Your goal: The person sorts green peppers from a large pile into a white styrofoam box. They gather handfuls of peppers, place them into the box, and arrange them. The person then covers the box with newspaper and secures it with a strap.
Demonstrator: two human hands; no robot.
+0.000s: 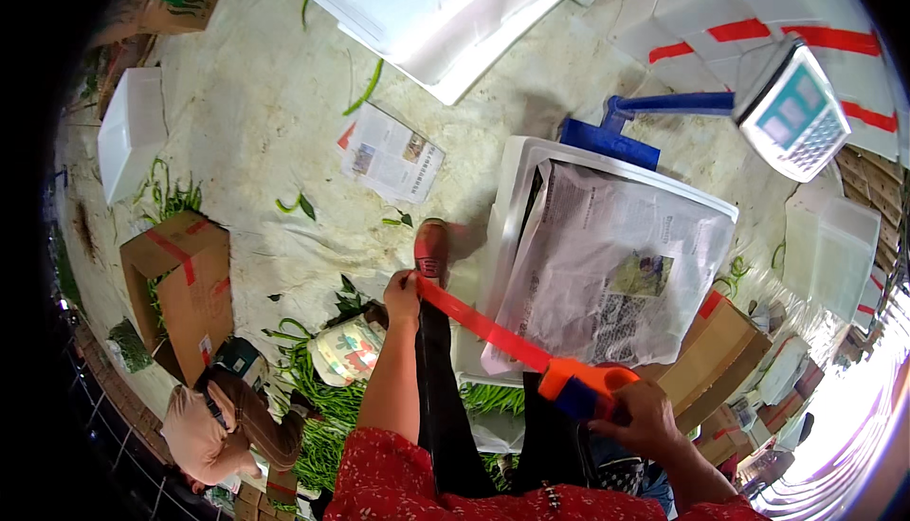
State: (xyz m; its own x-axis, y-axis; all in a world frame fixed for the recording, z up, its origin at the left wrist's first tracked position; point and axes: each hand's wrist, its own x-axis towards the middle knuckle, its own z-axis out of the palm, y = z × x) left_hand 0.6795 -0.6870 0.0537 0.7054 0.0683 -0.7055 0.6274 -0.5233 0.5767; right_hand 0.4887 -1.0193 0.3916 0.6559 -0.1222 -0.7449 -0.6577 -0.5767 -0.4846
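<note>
My left hand (403, 299) pinches the free end of a strip of red packing tape (483, 325). The strip is stretched taut to an orange and blue tape dispenser (579, 387), which my right hand (640, 414) grips. Beyond the tape, in front of me, stands a white foam box (506, 190) with newspaper (604, 265) spread over its top. The box rests at a digital platform scale with a blue post (675, 103) and a keypad display (796, 119). Whether the box sits fully on the scale is hidden.
Long green peppers (323, 436) lie heaped at lower left, near a co-worker (213, 425) bending down. An open cardboard box (192, 286) stands at left. White foam lids (455, 30) lie ahead, and taped foam boxes (711, 44) are stacked at upper right. A newspaper sheet (394, 155) lies on the floor.
</note>
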